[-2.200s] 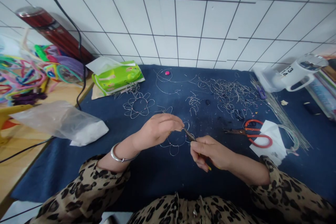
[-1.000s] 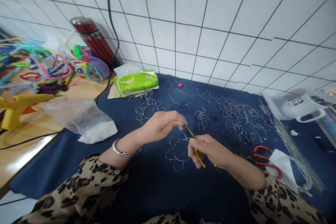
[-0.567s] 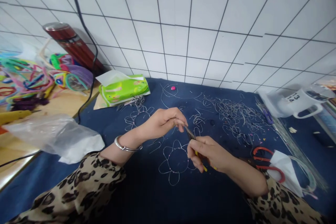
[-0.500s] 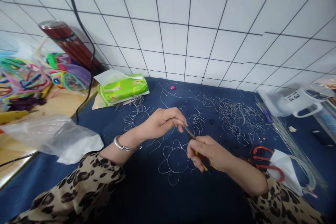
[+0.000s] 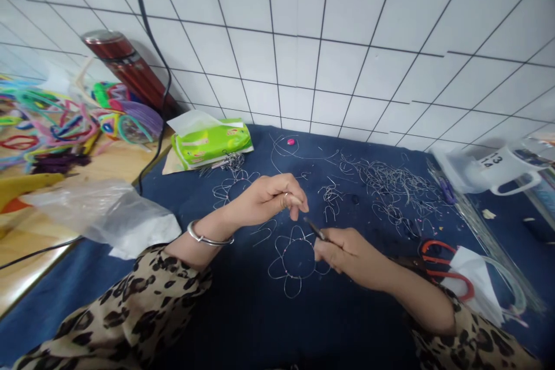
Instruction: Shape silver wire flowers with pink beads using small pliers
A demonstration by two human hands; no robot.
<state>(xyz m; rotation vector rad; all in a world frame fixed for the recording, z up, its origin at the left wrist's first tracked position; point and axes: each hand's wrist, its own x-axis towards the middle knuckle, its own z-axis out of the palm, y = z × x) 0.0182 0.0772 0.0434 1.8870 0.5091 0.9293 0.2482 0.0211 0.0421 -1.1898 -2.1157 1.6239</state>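
Note:
My left hand [image 5: 277, 199], with a silver bangle at the wrist, hangs over the cloth with thumb and fingers pinched together. Whatever is between those fingertips is too small to make out. Facing it, my right hand [image 5: 351, 255] is wrapped round a pair of pliers [image 5: 318, 230], whose dark jaws point up toward the left fingers, a short gap apart. Under the hands lies a flower-shaped wire frame [image 5: 284, 263] with looped petals and small pink beads on its ring. A second wire flower [image 5: 217, 191] is partly hidden behind my left forearm.
Tangled wire scraps [image 5: 394, 185] spread at the back right. Red-handled scissors [image 5: 459, 283] lie near my right forearm, beside straight wires [image 5: 481, 225] and a white mug [image 5: 507, 167]. At left are a green tissue pack [image 5: 210, 144], a plastic bag [image 5: 117, 208] and a red thermos [image 5: 134, 72].
The pliers have come away from my left fingertips, down and to the right, and my right hand has closed further round the handles. The whole view has shifted slightly.

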